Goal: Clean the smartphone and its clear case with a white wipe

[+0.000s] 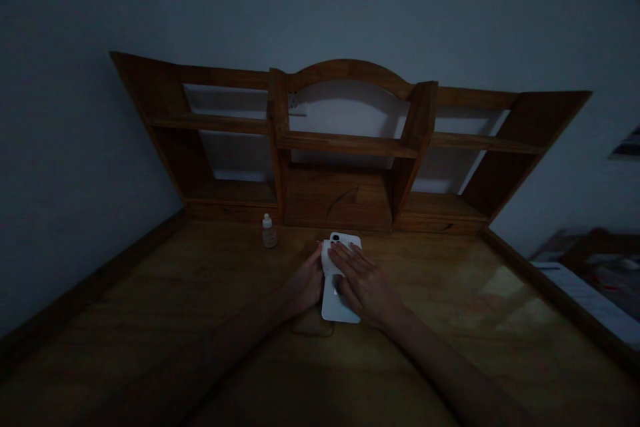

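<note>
A white phone point(343, 310) lies back side up on the wooden desk, its camera at the top end. Along its left edge, my left hand point(307, 283) grips it, with some fingers hidden behind. My right hand point(363, 280) bends over the phone's back, its fingers together and pressing a thin white cloth or tissue point(327, 259) just below the camera. The cloth's exact kind is hard to tell in the dim light. Under my left wrist, what looks like a clear phone case point(313, 328) rests on the desk, partly covered.
A small dropper-type bottle with a white cap point(269, 233) stands upright left of the phone. Behind it rises a wooden shelf unit point(347, 145) against the wall, with a socket point(295, 103) visible through it. Raised edging point(555, 290) borders the desk's right side.
</note>
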